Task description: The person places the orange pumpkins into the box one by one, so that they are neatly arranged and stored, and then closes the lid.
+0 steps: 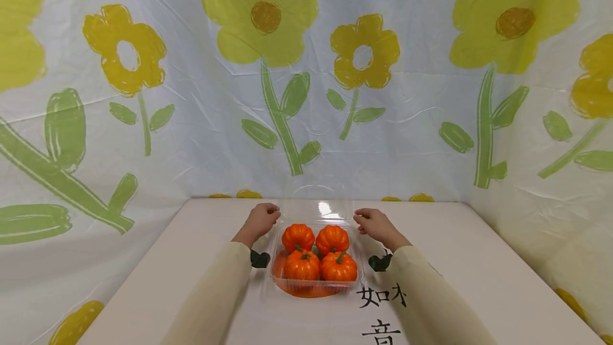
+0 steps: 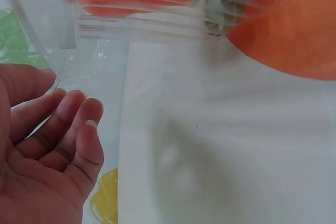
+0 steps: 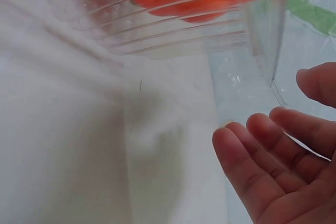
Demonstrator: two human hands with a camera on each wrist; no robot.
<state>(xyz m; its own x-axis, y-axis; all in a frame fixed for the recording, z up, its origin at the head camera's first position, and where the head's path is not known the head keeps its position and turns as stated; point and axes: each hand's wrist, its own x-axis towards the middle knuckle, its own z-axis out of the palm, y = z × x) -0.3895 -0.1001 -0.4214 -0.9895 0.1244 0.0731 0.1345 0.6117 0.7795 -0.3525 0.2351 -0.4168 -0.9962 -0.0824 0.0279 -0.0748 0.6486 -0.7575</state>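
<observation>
A clear plastic clamshell box [image 1: 360, 276] sits with several orange toy pumpkins [image 1: 301, 265] in it. Its transparent lid [image 1: 316, 207] stands raised at the back. My left hand [image 1: 262, 219] is at the lid's left side; in the left wrist view, its thumb and index finger [image 2: 37, 116] pinch the lid's corner edge. On the opposite side is my right hand [image 1: 375, 224]. Seen from the right wrist, its thumb [image 3: 320, 83] is apart from the loosely bent fingers [image 3: 262, 156], with the lid corner right at the index fingertip.
A white table [image 1: 201, 260] carries a sheet with black brush characters [image 1: 378, 297] and an orange round [image 1: 308, 290] under the box. Dark green shapes [image 1: 260, 259] show beside both wrists. A flower-patterned curtain [image 1: 407, 137] encloses the back and sides.
</observation>
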